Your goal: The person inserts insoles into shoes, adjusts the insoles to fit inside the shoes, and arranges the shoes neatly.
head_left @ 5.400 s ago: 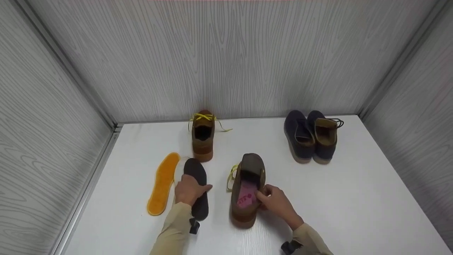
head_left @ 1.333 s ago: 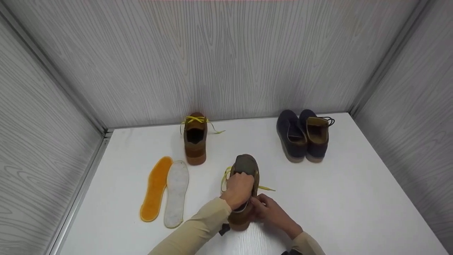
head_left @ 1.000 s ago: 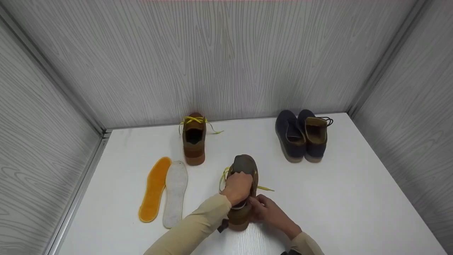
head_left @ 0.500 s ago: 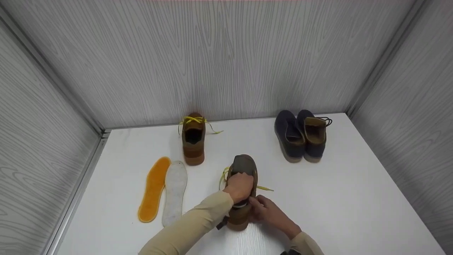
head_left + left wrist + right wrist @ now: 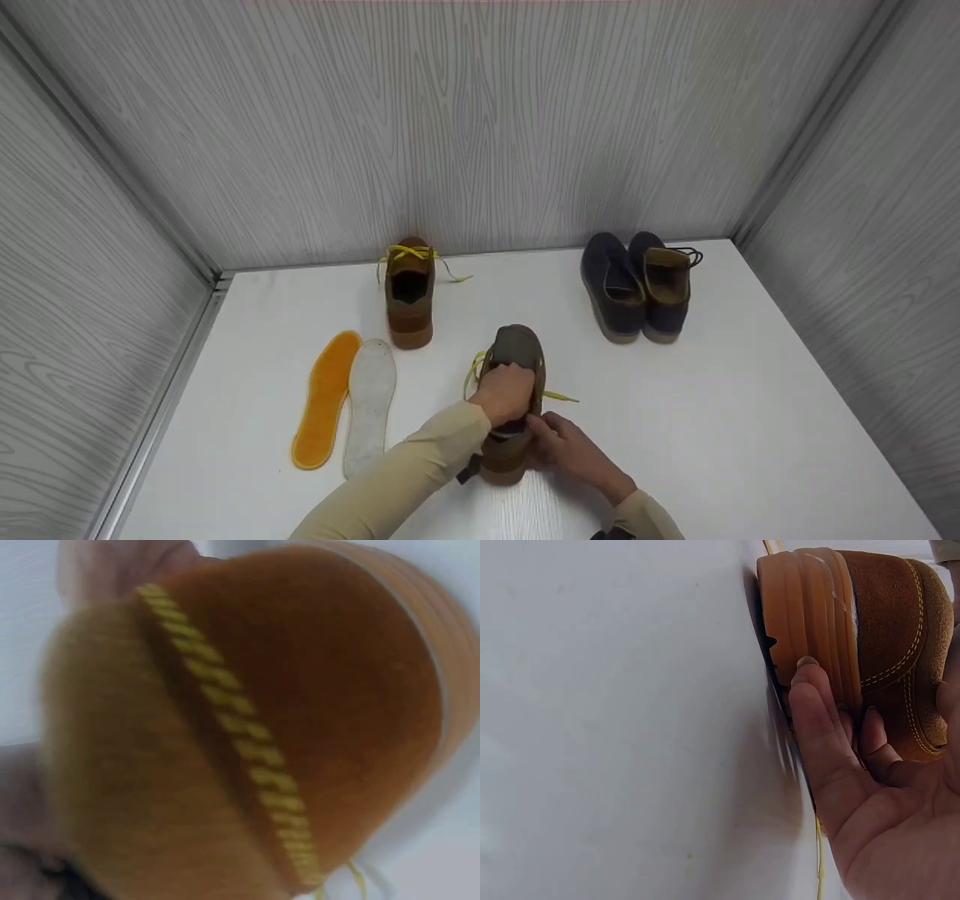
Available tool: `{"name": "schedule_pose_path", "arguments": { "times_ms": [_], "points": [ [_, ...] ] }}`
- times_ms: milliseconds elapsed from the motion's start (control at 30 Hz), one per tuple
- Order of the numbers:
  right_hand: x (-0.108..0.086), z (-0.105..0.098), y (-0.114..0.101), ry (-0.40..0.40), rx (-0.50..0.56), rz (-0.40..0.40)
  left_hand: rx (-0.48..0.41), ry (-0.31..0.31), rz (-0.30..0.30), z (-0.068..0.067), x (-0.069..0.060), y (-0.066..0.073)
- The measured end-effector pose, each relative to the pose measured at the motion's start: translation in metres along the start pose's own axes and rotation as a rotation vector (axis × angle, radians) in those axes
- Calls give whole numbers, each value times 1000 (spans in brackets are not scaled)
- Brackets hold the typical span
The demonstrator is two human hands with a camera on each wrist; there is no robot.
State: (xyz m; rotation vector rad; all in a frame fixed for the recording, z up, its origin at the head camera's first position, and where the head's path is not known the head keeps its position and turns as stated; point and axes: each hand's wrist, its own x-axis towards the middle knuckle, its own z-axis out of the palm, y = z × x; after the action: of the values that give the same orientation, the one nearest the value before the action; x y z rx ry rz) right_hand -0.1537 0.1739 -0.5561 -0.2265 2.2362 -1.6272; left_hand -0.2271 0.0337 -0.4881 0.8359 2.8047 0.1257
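My right hand (image 5: 576,452) grips the brown shoe (image 5: 504,456) at its side; my left hand (image 5: 505,392) sits inside, fingers hidden, grip undeterminable.

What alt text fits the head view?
A person's left hand is partly inside a brown shoe that the right hand grips. An orange insole and a white insole lie to the left; behind stand another brown shoe and two dark blue shoes.
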Motion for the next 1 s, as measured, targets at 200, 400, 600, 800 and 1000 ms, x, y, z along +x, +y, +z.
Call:
{"name": "schedule_pose_path", "arguments": {
  "times_ms": [200,400,600,800,1000],
  "points": [
    [5,1,12,1,-8,2,-34,-177,88,-22,-17,-1],
    [5,1,11,21,-47,-1,-94,-335,225,-43,-30,-12],
    [5,1,13,22,-37,0,-171,-391,314,-50,-34,-23],
    [3,1,10,30,-34,1,-138,-494,302,-51,-31,-22],
    [4,1,10,8,14,8,-125,-537,308,-44,-28,-21]
  ]
}}
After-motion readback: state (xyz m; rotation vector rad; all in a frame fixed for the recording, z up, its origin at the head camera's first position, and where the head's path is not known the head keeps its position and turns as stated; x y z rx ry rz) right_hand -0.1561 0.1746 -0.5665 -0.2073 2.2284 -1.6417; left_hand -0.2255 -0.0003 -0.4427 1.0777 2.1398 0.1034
